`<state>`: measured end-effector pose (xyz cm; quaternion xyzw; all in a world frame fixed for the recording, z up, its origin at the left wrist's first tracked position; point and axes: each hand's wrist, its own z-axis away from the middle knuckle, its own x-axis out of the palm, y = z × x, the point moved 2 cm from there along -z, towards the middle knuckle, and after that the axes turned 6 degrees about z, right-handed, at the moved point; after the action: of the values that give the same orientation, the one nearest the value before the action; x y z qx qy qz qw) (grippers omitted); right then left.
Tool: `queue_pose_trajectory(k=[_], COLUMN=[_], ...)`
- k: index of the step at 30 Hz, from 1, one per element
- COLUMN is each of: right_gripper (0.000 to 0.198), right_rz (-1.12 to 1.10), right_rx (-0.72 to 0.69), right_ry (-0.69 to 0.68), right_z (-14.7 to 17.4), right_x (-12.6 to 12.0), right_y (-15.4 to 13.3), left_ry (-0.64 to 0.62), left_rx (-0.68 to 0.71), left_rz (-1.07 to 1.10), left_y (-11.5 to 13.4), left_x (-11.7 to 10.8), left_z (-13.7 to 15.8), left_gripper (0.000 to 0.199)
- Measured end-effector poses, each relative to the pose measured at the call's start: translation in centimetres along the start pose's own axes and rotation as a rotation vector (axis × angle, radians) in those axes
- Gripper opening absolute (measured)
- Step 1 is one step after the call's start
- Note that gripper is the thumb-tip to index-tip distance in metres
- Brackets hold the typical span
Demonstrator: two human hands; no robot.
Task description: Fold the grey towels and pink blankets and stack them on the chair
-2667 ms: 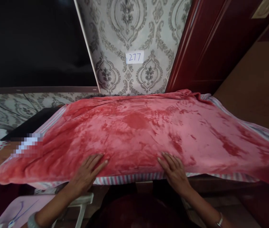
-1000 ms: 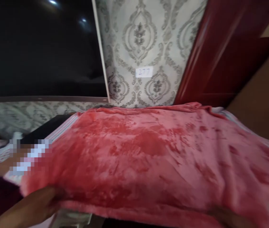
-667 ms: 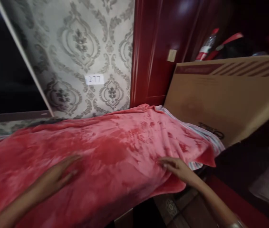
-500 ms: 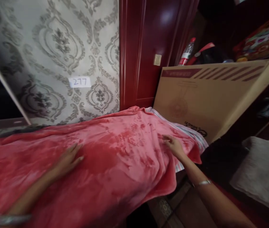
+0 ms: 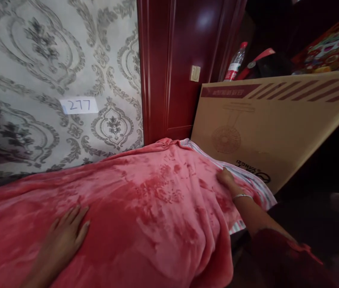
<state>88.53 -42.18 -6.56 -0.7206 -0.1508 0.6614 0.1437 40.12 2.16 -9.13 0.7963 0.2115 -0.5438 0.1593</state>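
A pink-red plush blanket (image 5: 121, 224) spreads over a long surface below me, with folds bunched toward its right end. My left hand (image 5: 64, 236) lies flat on it at the lower left, fingers stretched out and holding nothing. Farther off at the right end, my right hand (image 5: 226, 178) is closed on the blanket, its fingertips mostly hidden in the cloth. A striped sheet (image 5: 261, 186) shows from under the blanket along the right edge, just beyond that hand.
A big cardboard box (image 5: 265, 124) leans behind the right end. A plastic bottle (image 5: 235, 64) shows above it. Patterned wallpaper with a paper label "277" (image 5: 79, 105) is at the left, next to a dark red wooden panel (image 5: 181, 92).
My right hand has moved slightly right and has closed on the blanket. My left hand sits lower and farther left in view, still flat. The view has moved closer to the wall.
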Motion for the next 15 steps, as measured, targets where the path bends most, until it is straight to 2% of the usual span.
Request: queue_pose_trajectory(k=[3, 6, 12, 15], right_gripper=[0.049, 0.038, 0.045, 0.043], right_rz=[0.053, 0.109, 0.256, 0.318], right_rx=[0.019, 0.016, 0.157, 0.151], right_ry=[-0.047, 0.001, 0.133, 0.141], right_z=[-1.0, -2.0, -4.4, -4.7], right_x=[0.4, -0.6, -5.5, -5.6], right_y=[0.1, 0.4, 3.5, 4.8], left_ry=[0.027, 0.05, 0.095, 0.118], left_rx=[0.016, 0.026, 0.031, 0.071], left_rz=[0.015, 0.025, 0.078, 0.118], left_y=[-0.4, -0.7, -0.4, -0.3], left_x=[0.5, 0.7, 0.3, -0.2], left_z=[0.2, 0.5, 0.8, 1.0], left_gripper=[0.071, 0.066, 0.062, 0.058])
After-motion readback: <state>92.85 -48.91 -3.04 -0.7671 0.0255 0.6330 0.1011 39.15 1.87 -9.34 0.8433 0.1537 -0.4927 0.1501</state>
